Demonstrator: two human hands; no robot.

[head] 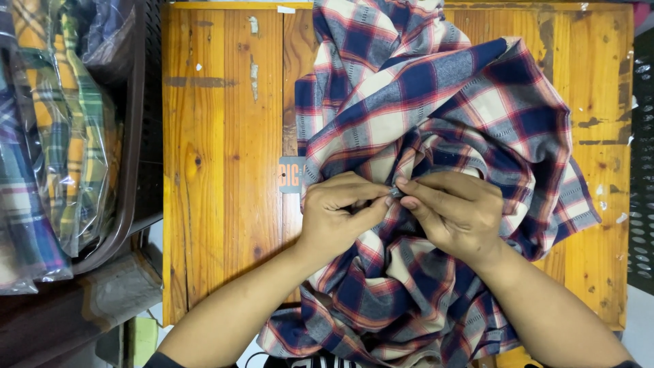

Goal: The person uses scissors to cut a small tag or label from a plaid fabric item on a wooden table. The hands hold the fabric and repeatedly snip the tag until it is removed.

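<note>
My left hand (338, 212) and right hand (451, 208) pinch the crumpled navy, cream and red plaid flannel shirt (436, 116) at mid-placket on the wooden table (218, 136); it lies unfolded.

The plaid shirt (436, 136) filling the middle of the frame is looking like soft, matt woven flannel. Under it, the wooden table (218, 136) is showing an orange varnish that's wearing off in scuffed, chipped patches. Over at the left edge, folded shirts are sitting in glossy, crinkly clear plastic bags (61, 136), catching the light.
</note>
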